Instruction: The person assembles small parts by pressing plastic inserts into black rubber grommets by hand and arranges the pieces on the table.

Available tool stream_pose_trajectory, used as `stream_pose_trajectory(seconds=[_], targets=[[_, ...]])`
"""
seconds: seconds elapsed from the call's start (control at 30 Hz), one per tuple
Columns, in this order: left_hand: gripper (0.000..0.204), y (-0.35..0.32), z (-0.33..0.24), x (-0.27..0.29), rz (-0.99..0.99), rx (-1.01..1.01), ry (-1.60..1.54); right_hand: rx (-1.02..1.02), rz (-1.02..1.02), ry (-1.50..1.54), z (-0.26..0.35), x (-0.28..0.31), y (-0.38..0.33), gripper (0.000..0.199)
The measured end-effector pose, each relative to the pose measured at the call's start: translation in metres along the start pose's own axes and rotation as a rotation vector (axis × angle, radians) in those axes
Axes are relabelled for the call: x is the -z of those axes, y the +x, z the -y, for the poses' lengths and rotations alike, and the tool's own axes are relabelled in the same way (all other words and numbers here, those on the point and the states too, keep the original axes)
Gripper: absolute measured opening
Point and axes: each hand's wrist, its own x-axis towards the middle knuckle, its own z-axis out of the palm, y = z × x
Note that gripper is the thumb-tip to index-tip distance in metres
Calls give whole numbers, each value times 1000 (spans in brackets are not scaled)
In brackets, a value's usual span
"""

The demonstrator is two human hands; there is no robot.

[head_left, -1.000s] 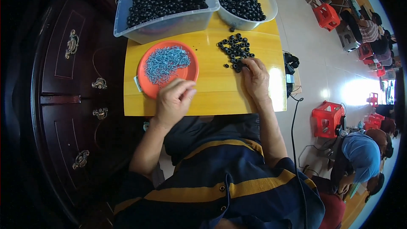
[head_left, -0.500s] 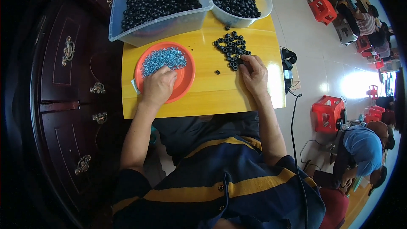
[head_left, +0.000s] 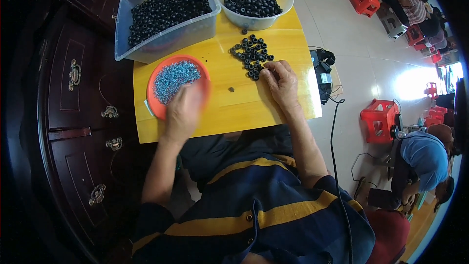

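Note:
My left hand (head_left: pixel 184 110) is over the near right part of a shallow orange-red dish (head_left: pixel 207 76); motion smears its fingers, so whether they hold anything is hidden. Tiny bluish metallic pieces (head_left: pixel 177 77) lie heaped in that dish. On the yellow table, my right hand (head_left: pixel 283 85) has its thumb and fingers drawn together at the near right edge of a loose group of small black ring-shaped parts (head_left: pixel 251 50). What is between the fingertips is too small to make out. One small dark piece (head_left: pixel 231 89) lies alone between the two hands.
A large clear bin (head_left: pixel 166 36) and a round clear tub (head_left: pixel 288 1), both full of black ring-shaped parts, stand at the table's far side. Dark drawers (head_left: pixel 73 98) rise at the left. A black cable (head_left: pixel 333 151) hangs at the right. Red stools (head_left: pixel 378 120) and other people are beyond.
My left hand has shifted from the bluish heap toward the dish's near right side and is now blurred. My right hand stays by the black parts. The whole view has turned slightly.

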Motion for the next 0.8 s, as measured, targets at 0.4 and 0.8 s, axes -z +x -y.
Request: stream_pose_trajectory(seconds=[0.4,0.8], targets=[[14,-1,-9,-80,84,-126,7,85,-52,-141,6,2,-6,24],[13,-9,-11,-82,49,-146,-4,65,58,-122,25,-4,-19,21]])
